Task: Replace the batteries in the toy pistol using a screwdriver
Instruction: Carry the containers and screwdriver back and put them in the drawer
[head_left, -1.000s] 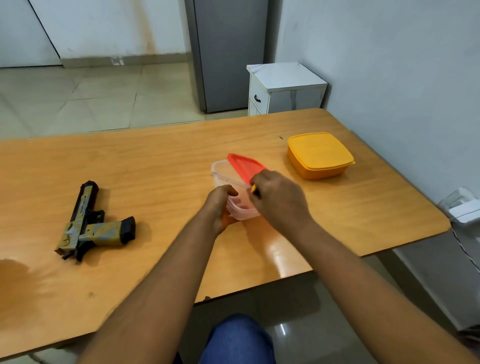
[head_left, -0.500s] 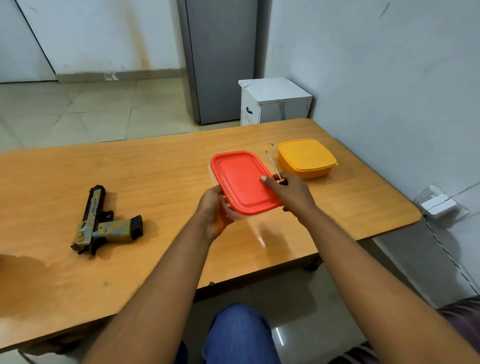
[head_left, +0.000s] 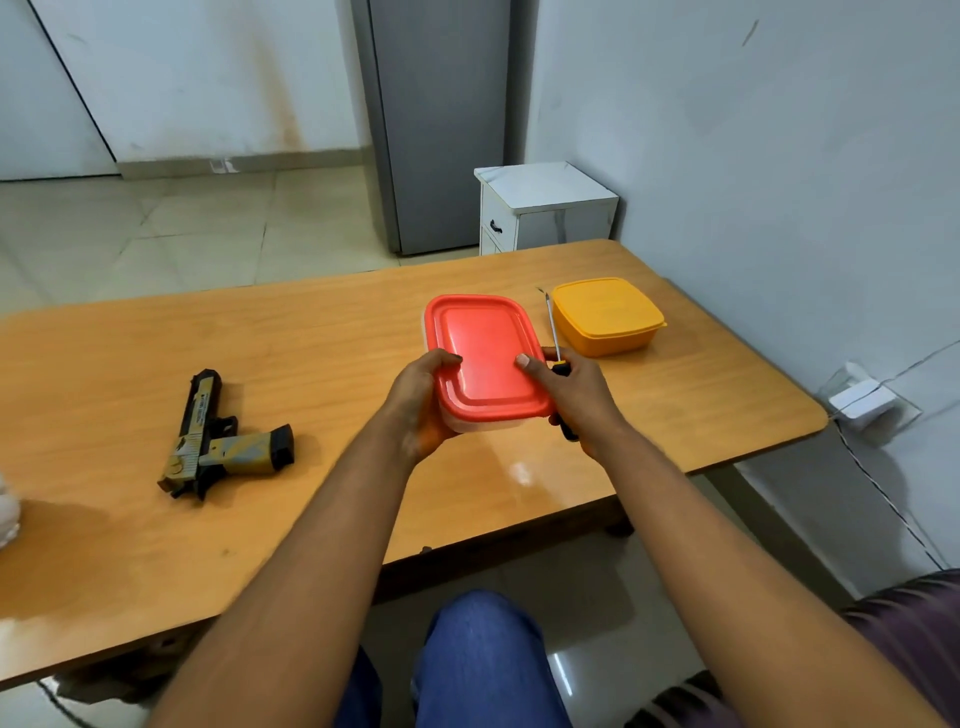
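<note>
A knee in blue jeans (head_left: 483, 654) shows at the bottom, closest to the camera. Two bare arms reach out from there over a wooden table (head_left: 130, 545). The left hand (head_left: 418, 402) curls its fingers round the left side of a clear box (head_left: 483, 423) with a red lid (head_left: 485, 356), and its thumb lies on top of the lid. The right hand (head_left: 576, 397) holds the right side of the same box with its thumb on the lid. That hand also grips a screwdriver (head_left: 557, 358) with a black handle, and the thin metal end points away toward the wall. The toy pistol (head_left: 218, 441) lies flat on the table well off to the left of the hands, and no hand touches it. A little farther back, just past the screwdriver tip, sits a yellow box (head_left: 608, 317) with its lid on. Behind the table stands a small white cabinet (head_left: 545, 208) on the floor, next to a tall grey fridge (head_left: 441, 119).
</note>
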